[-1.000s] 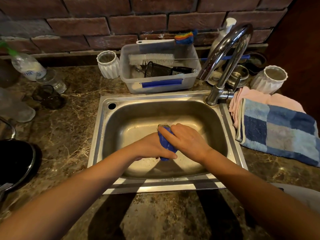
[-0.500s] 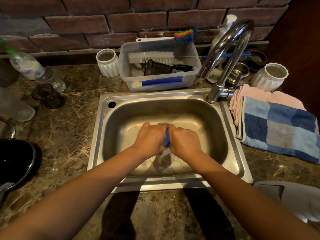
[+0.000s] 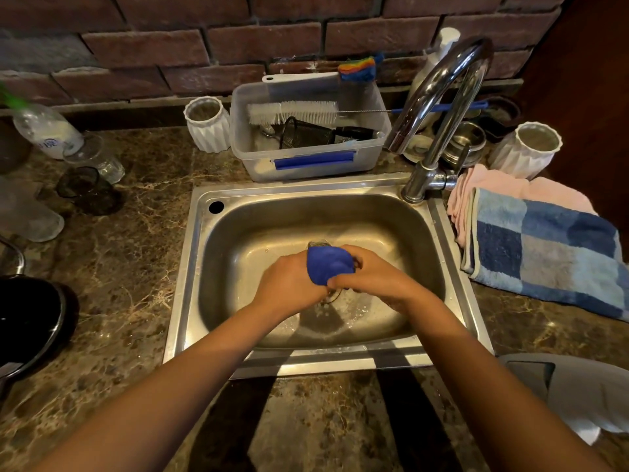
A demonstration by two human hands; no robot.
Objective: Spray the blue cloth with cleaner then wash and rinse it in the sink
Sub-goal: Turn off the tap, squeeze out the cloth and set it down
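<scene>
Gripping: left hand (image 3: 289, 287) and right hand (image 3: 371, 277) are both clamped on the bunched blue cloth (image 3: 325, 267), fingers curled round it from either side.
Cloth position: held between the two hands, low over the middle of the steel sink (image 3: 238, 267) and above the drain, so drips land in the basin.
Why held so: judging by the tight wad and opposed grips, this looks like rubbing or wringing, part of the wash-and-rinse step.
Water: wet sheen on the basin floor under the hands; whether the tap (image 3: 439, 107) is running I cannot tell.
Tap placement: spout arches over the back right corner, within reach for rinsing.
Bench (image 3: 143, 267): checked blue towel (image 3: 544, 247) lies right of the sink over a pink cloth (image 3: 493, 189), likely for drying.
Behind the sink: plastic tub (image 3: 306, 165) holding a bottle brush (image 3: 292, 112).
</scene>
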